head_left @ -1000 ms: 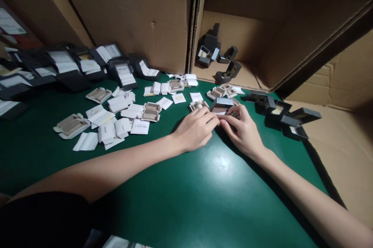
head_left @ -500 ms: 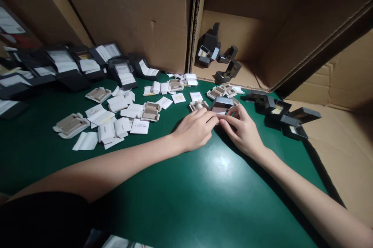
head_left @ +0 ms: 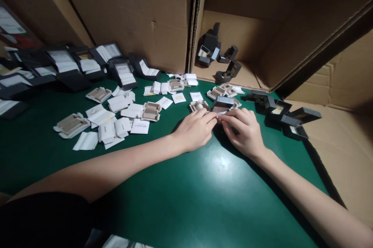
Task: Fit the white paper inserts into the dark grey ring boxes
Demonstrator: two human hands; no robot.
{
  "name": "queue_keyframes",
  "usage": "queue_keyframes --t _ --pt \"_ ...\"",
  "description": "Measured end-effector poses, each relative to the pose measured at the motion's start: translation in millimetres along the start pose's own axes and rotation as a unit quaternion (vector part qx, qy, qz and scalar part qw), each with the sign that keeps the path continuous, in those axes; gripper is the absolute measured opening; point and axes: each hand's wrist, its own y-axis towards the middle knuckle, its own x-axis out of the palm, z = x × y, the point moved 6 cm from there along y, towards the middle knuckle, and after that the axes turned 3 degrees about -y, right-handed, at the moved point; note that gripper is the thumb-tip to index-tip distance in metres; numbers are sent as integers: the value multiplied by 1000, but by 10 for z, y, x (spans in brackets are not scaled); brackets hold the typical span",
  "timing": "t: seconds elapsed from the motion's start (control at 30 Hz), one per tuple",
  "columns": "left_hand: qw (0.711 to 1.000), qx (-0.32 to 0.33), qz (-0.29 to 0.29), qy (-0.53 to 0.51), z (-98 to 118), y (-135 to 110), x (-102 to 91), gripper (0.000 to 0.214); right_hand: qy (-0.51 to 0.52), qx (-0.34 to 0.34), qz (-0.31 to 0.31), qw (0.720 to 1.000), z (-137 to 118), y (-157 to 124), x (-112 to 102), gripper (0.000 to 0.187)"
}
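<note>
My left hand (head_left: 194, 128) and my right hand (head_left: 242, 129) meet fingertip to fingertip above the green table. Both are closed in a pinch, and whatever lies between the fingers is too small to make out. Just beyond the fingertips stands an open dark box (head_left: 223, 102), its lower part covered by my fingers. A small round white object (head_left: 199, 106) sits behind my left knuckles, by an unfolded grey-and-white card insert (head_left: 206, 105).
White folded papers (head_left: 106, 131) and card inserts (head_left: 72, 124) lie scattered at left. Several open black boxes (head_left: 125, 74) line the back left. More dark boxes (head_left: 294, 125) stand at right and inside an open cardboard carton (head_left: 233, 26). Tall cardboard walls (head_left: 140, 15) close off the back.
My right hand's fingers have shifted and curled closer together at the pinch point. My left hand is nearly unmoved.
</note>
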Motion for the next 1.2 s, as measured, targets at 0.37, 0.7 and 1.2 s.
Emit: queue_keyframes --t 0.37,0.7,1.2 --pt "1000 13 23 -6 -5 -2 18 27 -100 -35 -45 993 -110 39 5 14" --pt "999 15 29 -16 0 -1 9 27 -135 -19 -70 988 -72 27 54 22" --pt "1000 9 -7 -4 17 8 15 27 -75 0 -83 994 -36 1 96 22"
